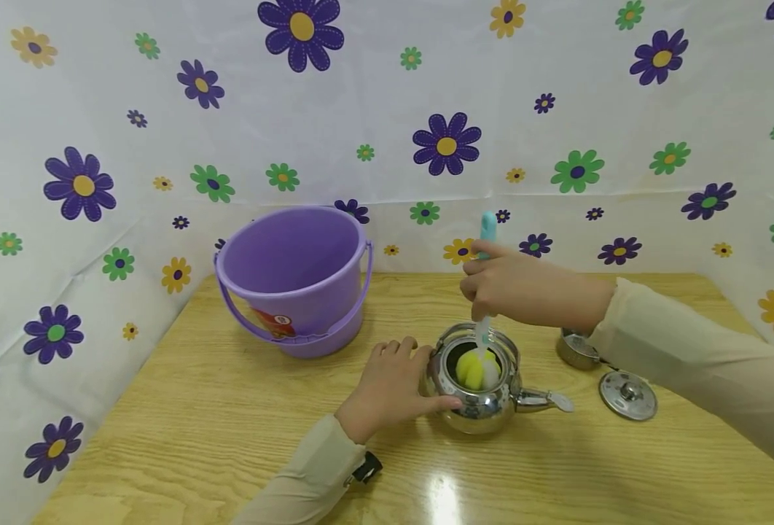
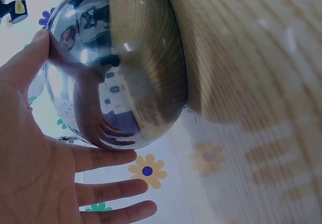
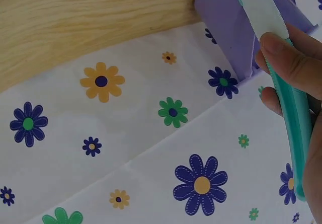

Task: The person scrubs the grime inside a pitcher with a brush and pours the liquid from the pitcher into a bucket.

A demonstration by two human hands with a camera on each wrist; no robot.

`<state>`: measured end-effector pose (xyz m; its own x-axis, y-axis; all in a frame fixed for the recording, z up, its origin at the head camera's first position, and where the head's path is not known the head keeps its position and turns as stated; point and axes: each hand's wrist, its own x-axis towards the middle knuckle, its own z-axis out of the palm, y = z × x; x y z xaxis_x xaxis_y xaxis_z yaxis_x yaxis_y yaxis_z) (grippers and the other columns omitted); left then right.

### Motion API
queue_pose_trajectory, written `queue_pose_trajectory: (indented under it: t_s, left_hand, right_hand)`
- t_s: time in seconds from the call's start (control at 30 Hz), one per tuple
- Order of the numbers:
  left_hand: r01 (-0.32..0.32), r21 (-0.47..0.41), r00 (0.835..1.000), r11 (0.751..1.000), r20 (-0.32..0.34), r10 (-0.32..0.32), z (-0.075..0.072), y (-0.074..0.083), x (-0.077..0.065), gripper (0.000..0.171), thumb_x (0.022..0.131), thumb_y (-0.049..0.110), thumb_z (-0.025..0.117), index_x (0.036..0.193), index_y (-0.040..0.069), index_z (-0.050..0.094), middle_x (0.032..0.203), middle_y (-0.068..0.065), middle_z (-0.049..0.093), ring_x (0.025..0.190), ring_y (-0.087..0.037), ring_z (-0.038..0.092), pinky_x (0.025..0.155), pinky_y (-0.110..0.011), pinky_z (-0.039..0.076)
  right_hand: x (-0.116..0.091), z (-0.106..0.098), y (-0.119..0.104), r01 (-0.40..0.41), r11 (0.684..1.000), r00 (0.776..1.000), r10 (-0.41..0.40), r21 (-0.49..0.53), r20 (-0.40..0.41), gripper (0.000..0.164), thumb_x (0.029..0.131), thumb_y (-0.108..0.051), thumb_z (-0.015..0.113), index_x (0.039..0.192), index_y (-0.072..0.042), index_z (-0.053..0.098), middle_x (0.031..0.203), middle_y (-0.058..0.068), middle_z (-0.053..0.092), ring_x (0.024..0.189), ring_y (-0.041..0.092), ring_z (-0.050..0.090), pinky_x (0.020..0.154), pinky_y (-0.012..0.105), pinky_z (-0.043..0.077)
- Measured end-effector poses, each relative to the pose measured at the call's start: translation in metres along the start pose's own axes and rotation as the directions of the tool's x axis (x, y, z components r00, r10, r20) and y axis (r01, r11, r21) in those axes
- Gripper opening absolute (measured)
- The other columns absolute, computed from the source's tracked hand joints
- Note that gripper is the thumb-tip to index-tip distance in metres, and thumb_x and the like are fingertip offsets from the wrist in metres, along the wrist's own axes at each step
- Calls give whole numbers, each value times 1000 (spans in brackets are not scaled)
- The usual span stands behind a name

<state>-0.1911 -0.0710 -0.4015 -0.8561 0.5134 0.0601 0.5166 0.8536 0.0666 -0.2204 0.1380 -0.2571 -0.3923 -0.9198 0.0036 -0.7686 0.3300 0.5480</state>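
A shiny steel teapot (image 1: 482, 419) stands on the wooden table, its lid off and its spout pointing right. My left hand (image 1: 390, 390) rests against its left side, thumb in front and forefinger behind. In the left wrist view that hand (image 2: 37, 153) has straight fingers, with only thumb and forefinger touching the pot. Above the opening, my right hand (image 1: 521, 284) grips the teal-and-white handle of a sponge brush (image 1: 488, 227). The brush's yellow and white sponge head (image 1: 472, 370) sits in the pot's mouth. In the right wrist view the thumb presses along the brush handle (image 3: 292, 113).
A purple bucket (image 1: 354, 292) with its handle hanging down stands at the back left. Right of the teapot lie a metal lid (image 1: 628, 395) and a small metal strainer cup (image 1: 577, 354), partly hidden by the right sleeve. Flower-patterned sheeting (image 1: 387, 95) borders the table (image 1: 229, 437).
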Motion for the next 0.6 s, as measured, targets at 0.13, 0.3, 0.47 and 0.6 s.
queue_pose_trajectory:
  t_s: [0.13, 0.3, 0.47, 0.6]
  left_hand:
    - [5, 0, 1000, 1000, -1, -5, 0, 1, 0, 90, 72, 85, 42, 127, 15, 54, 116, -7, 54, 111, -30, 52, 96, -46, 40]
    - [4, -6, 1000, 1000, -6, -4, -2, 1, -1, 90, 72, 84, 44, 127, 15, 54, 117, -8, 54, 110, -30, 53, 96, -47, 41]
    - [-1, -9, 1000, 1000, -3, 1, -1, 1, 0, 90, 72, 84, 43, 128, 14, 54, 116, -8, 54, 110, -30, 54, 95, -46, 41]
    - [-6, -4, 1000, 1000, -2, 6, 0, 1, 0, 90, 72, 84, 42, 128, 14, 53, 115, -7, 54, 109, -27, 53, 95, -46, 41]
  right_hand:
    - [-7, 7, 6, -54, 993, 998, 56, 110, -14, 23, 64, -17, 81, 84, -29, 77, 86, -10, 68, 84, 13, 57, 95, 43, 37]
    - [-20, 17, 9, -135, 961, 988, 150, 242, -46, 23, 63, -20, 81, 83, -29, 77, 81, -10, 68, 76, 11, 56, 88, 43, 37]
    - [-37, 31, 2, -238, 899, 959, 278, 369, -59, 22, 64, -17, 82, 84, -24, 77, 82, -7, 69, 78, 14, 58, 87, 47, 36]
    - [-50, 43, -13, -320, 867, 916, 386, 381, -109, 24, 63, -15, 83, 85, -23, 77, 84, -4, 71, 79, 17, 60, 84, 46, 36]
